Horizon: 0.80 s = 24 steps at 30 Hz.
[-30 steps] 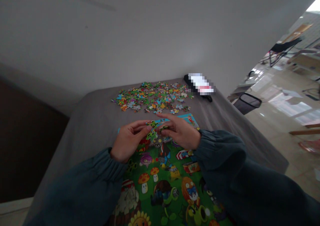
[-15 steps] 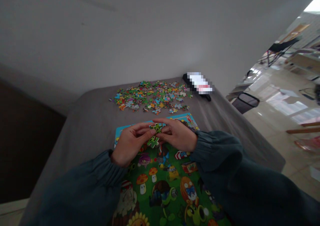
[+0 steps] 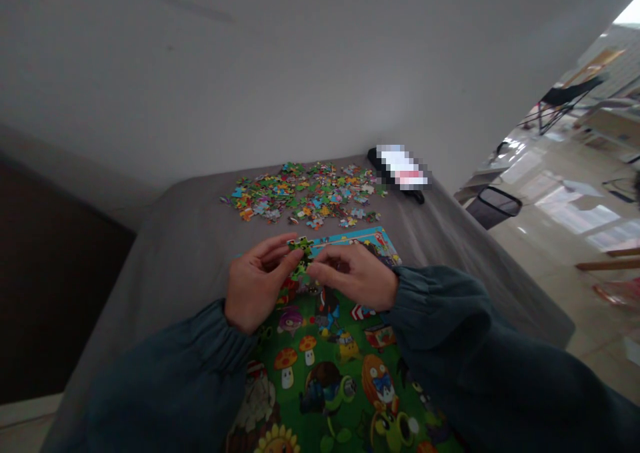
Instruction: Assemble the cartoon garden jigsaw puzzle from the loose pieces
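Note:
Over the top part of a colourful cartoon picture sheet (image 3: 327, 346), both hands meet around some joined green jigsaw puzzle pieces (image 3: 301, 245). My left hand (image 3: 255, 279) grips the pieces between thumb and fingers, with their upper edge sticking out. My right hand (image 3: 357, 274) is closed in a pinch at their right edge, thumb and forefinger close together. The fingers partly cover the pieces, so how many are joined is hard to make out. Beyond the hands lies a spread of loose puzzle pieces (image 3: 305, 193).
A grey cloth (image 3: 185, 239) covers the table, which stands against a pale wall (image 3: 280, 73). Near the back right corner a phone with a blurred, lit screen (image 3: 403, 166) rests on a black object. Chair parts (image 3: 495, 206) and the tiled floor show at the right.
The puzzle pieces have shifted slightly left and up with my left hand. My right fingers have drawn back from their top to the right edge, uncovering more of the sheet's blue border.

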{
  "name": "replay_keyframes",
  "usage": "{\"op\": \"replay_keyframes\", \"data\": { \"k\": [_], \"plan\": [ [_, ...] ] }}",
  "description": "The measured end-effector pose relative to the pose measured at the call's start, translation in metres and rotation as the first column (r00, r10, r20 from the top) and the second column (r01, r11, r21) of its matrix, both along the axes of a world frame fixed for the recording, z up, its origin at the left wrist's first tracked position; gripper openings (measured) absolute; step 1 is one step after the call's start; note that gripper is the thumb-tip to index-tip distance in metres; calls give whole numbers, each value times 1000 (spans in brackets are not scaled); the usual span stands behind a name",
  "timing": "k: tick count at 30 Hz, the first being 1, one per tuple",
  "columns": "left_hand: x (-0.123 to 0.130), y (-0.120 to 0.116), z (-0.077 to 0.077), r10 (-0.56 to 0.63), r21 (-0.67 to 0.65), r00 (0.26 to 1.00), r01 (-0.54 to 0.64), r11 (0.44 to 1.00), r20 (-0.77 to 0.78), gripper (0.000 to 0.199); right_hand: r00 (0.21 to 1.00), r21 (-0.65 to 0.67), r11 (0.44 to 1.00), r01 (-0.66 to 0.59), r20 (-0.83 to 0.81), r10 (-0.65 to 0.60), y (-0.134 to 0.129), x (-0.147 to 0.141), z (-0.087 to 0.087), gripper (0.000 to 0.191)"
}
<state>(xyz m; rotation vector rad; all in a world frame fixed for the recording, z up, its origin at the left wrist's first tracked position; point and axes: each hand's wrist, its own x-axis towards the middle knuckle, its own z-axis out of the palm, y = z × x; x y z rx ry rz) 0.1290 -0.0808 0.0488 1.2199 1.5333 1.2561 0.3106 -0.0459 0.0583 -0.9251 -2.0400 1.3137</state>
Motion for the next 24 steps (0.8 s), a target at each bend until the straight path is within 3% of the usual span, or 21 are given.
{"op": "replay_keyframes", "data": {
  "k": [4,7,10,14,24],
  "plan": [
    [0,-2,1,0,28,998,2,1000,-55,51,998,-63,997,-51,-46,48,2,-1,-7,23],
    [-2,0,1,-23,17,999,24,1000,-37,55,999,-51,999,1,-48,-3,3,1,-4,17],
    [-3,2,1,-55,-27,997,57,998,60,57,996,-71,995,68,-60,-72,3,2,0,13],
    [-2,1,0,-77,-90,975,97,991,206,57,985,-173,983,67,-146,-93,6,1,-3,17],
    [0,3,1,-26,-157,915,97,983,403,49,986,-77,991,112,-115,-121,11,2,-9,12]
  ]
}}
